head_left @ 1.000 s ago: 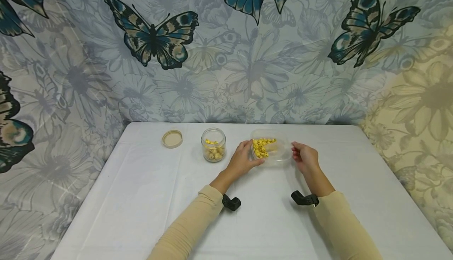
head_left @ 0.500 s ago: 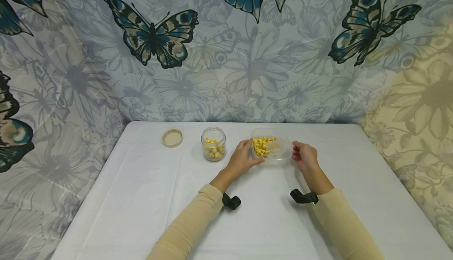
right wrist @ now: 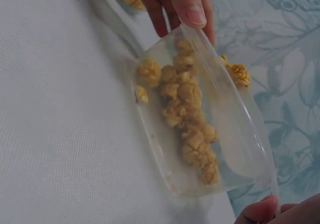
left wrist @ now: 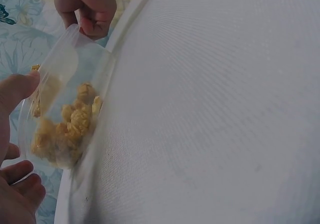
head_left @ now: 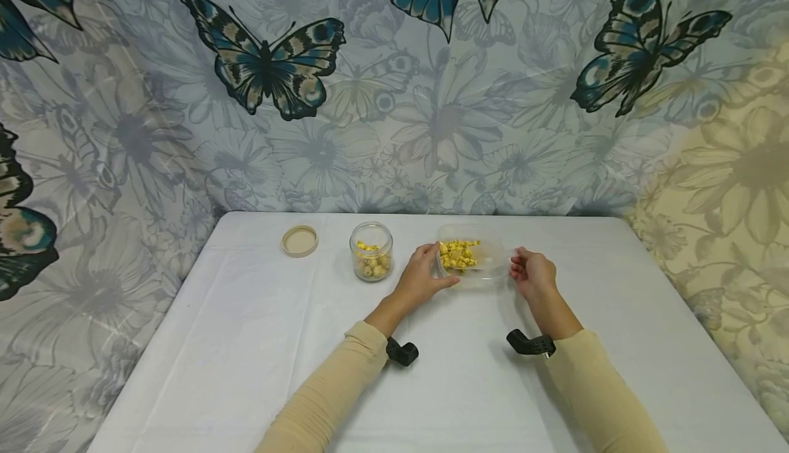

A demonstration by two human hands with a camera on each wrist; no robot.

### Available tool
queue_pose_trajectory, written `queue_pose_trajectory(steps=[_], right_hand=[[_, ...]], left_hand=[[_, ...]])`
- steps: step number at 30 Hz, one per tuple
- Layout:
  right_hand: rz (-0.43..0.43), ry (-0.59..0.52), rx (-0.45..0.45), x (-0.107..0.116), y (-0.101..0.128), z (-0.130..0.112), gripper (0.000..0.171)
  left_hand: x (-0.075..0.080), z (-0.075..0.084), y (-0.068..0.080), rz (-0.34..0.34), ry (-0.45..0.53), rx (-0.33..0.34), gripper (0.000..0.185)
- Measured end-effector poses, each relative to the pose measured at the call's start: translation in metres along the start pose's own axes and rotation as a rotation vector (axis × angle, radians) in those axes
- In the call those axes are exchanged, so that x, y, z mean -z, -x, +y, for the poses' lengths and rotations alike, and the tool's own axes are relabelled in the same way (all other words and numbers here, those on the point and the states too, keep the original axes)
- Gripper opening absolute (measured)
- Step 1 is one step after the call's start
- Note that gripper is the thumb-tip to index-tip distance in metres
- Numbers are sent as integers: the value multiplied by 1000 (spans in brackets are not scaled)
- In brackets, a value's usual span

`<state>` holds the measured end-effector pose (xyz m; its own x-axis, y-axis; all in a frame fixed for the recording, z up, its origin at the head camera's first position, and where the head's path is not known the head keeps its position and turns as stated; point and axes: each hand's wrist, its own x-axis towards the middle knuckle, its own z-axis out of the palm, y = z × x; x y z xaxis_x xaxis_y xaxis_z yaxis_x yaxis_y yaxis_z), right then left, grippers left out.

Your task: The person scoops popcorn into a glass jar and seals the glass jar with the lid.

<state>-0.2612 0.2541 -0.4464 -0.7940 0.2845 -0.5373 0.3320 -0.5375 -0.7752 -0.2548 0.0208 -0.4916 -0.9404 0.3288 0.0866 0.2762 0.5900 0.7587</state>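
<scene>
A clear plastic container (head_left: 483, 264) with yellow popcorn-like pieces (head_left: 457, 254) is held tilted just above the white table (head_left: 246, 343). My left hand (head_left: 434, 266) grips its left edge, thumb (left wrist: 17, 89) over the rim. My right hand (head_left: 520, 268) pinches its right edge. In the right wrist view the container (right wrist: 240, 149) leans with the pieces (right wrist: 187, 114) heaped along its low side, the left hand's thumb (right wrist: 189, 7) at the far rim. In the left wrist view the container (left wrist: 62, 67) shows the pieces (left wrist: 65, 129) against its wall, and the right hand (left wrist: 87, 7) holds the far end.
A small glass jar (head_left: 371, 251) partly filled with the same yellow pieces stands open left of the container. Its beige lid (head_left: 300, 240) lies farther left. A butterfly-print curtain (head_left: 394, 83) hangs right behind the table's far edge.
The container has tipped slightly between the hands and the yellow pieces have bunched toward the left hand's side. Both hands have stayed almost where they were.
</scene>
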Motion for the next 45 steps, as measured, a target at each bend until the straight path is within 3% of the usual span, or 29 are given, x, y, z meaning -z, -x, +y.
queue_pose_trajectory(steps=[30, 45], right_hand=[[-65, -44, -22, 6, -2, 0, 9], [-94, -86, -37, 8, 0, -4, 7]], left_hand=[[-1, -3, 0, 16, 9, 9, 87], [2, -1, 0, -4, -35, -11, 87]])
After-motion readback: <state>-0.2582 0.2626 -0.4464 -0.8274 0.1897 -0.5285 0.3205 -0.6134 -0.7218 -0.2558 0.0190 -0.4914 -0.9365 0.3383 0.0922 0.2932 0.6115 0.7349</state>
